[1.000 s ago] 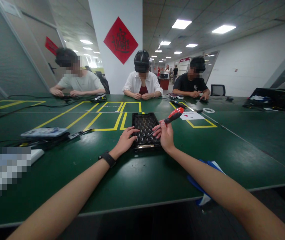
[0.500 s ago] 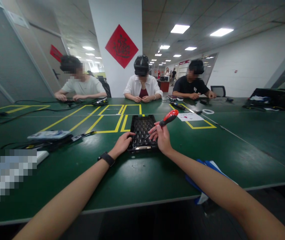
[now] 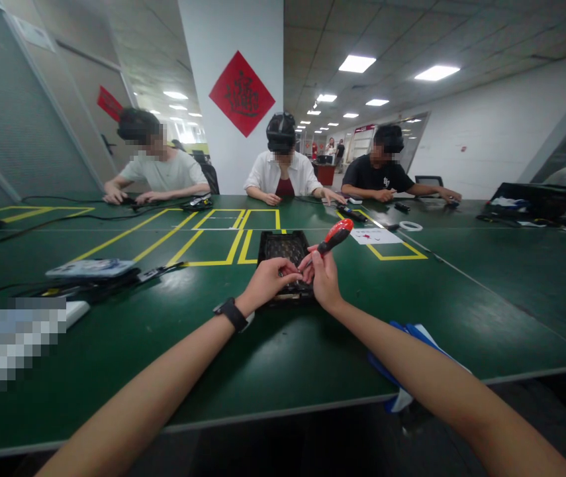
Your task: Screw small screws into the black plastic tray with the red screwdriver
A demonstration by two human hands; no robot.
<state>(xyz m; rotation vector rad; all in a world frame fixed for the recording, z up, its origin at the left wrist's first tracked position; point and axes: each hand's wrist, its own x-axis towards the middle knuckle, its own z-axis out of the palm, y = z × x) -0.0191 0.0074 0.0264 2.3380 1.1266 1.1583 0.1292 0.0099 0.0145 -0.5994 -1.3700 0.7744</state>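
Observation:
A screwdriver with a red and black handle is held in my right hand, its handle slanting up to the right over the hand. The lower end of its shaft is hidden among my fingers. My left hand is closed, thumb and fingers pinched together close to the right fingertips; anything between them is too small to make out. Both hands are above the near part of a black open case, whose inside shows rows of small raised shapes. My hands cover much of it.
Yellow tape lines mark the green table. Left lie a boxed item and black cables. Blue-and-white cloth lies under my right forearm. A white sheet and tape roll are to the right. Several people sit opposite.
My left hand has moved right and inward, from the case's left edge to my right fingertips, and its fingers have closed. The screwdriver stays in my right hand. Two people opposite have reached out.

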